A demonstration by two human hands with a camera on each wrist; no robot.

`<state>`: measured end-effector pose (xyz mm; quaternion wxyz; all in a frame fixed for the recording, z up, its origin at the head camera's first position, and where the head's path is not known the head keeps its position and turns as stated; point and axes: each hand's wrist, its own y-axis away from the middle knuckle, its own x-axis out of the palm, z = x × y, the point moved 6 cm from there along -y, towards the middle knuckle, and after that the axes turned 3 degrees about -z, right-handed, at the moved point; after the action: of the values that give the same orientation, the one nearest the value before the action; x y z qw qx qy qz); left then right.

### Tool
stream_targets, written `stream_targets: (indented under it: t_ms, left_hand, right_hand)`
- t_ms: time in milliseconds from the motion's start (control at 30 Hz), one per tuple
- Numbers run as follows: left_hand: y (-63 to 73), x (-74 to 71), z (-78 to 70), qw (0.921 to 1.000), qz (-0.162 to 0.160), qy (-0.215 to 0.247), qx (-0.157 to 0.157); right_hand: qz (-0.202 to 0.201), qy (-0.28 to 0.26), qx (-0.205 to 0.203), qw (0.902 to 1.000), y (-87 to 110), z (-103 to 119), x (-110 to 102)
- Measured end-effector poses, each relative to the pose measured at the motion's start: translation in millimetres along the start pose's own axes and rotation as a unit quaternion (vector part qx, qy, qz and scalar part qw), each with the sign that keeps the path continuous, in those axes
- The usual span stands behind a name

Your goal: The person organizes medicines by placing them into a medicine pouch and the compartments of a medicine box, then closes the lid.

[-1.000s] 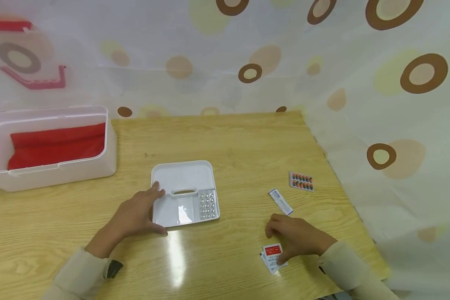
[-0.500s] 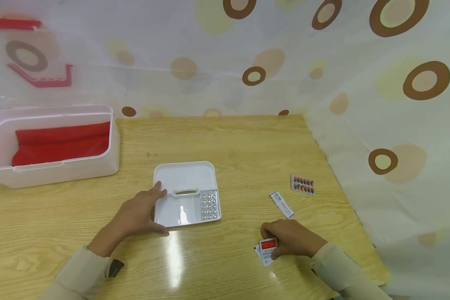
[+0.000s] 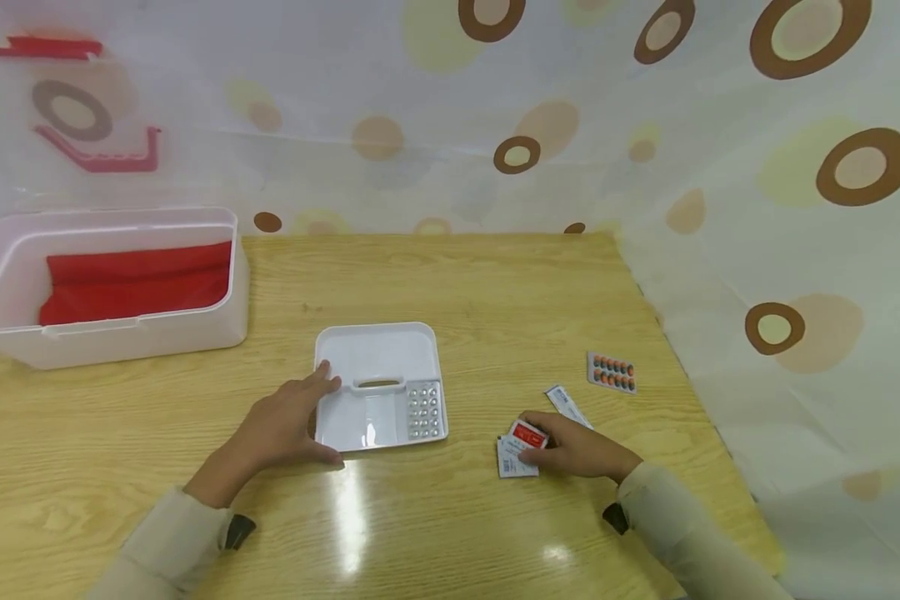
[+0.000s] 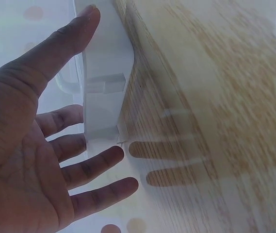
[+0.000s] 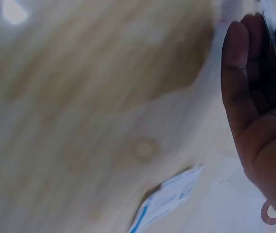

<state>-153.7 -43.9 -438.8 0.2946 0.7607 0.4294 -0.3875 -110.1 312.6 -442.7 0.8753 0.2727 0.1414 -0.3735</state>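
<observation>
My left hand (image 3: 281, 429) is at the left side of a white compartment tray (image 3: 378, 350). Its fingers lie along the left rim and its thumb reaches the front corner. In the left wrist view the straight thumb overlaps the tray's outer wall (image 4: 106, 63), fingers spread below. A blister pack of round white pills (image 3: 423, 408) lies in the tray's front right compartment. My right hand (image 3: 585, 448) pinches a few small white sachets (image 3: 516, 460), one with a red label, between thumb and fingers. The right wrist view shows their edge (image 5: 273, 29) among the fingers.
A narrow white packet (image 3: 567, 404) lies just behind the right hand. Farther right is a blister pack of orange and green capsules (image 3: 612, 372). A white bin (image 3: 150, 333) with red cloth (image 3: 138, 283) stands at the back left. A patterned curtain (image 3: 435, 192) bounds the table.
My right hand has taken up the sachets from the table and carried them left and away from me, toward the tray. The left hand has stayed at the tray.
</observation>
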Motion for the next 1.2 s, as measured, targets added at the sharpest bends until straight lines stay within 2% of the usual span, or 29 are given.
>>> stream_targets:
  t_ms: [133,300,400,533,733,933,1133,1200]
  left_hand:
    - [-0.5,-0.6,-0.3,1.0000,0.002,0.005,-0.003]
    - [-0.8,-0.5,0.0,0.9999,0.006,0.007,-0.010]
    - [-2.3,0.2,-0.6,0.9999,0.008,0.007,-0.012]
    - [-7.5,3.1,-3.0,0.9997,0.016,0.012,-0.013]
    - [-15.4,8.3,-8.4,0.9997,0.020,0.015,-0.003]
    - [-20.6,7.9,-11.2,0.9996,0.010,0.017,0.019]
    - [-20.6,5.3,-11.0,0.9995,0.007,0.016,0.027]
    - [-19.7,5.5,-10.7,0.9995,0.007,0.015,0.028]
  right_hand:
    - [-0.005,-0.031,-0.008,0.9995,-19.4,16.7,-5.2]
    - [-0.036,-0.028,-0.053,0.9976,-51.5,60.2,-4.9]
    - [-0.070,0.001,-0.062,0.9956,-74.7,86.4,0.9]
    - [-0.111,0.056,-0.055,0.9907,-105.9,112.0,15.2]
    - [-0.123,0.123,-0.042,0.9839,-143.1,128.4,44.1]
    - [-0.140,0.196,-0.026,0.9703,-158.2,128.7,62.9]
    - [-0.141,0.304,-0.028,0.9416,-157.6,133.9,74.6]
    - [-0.146,0.319,-0.036,0.9360,-150.7,135.5,72.7]
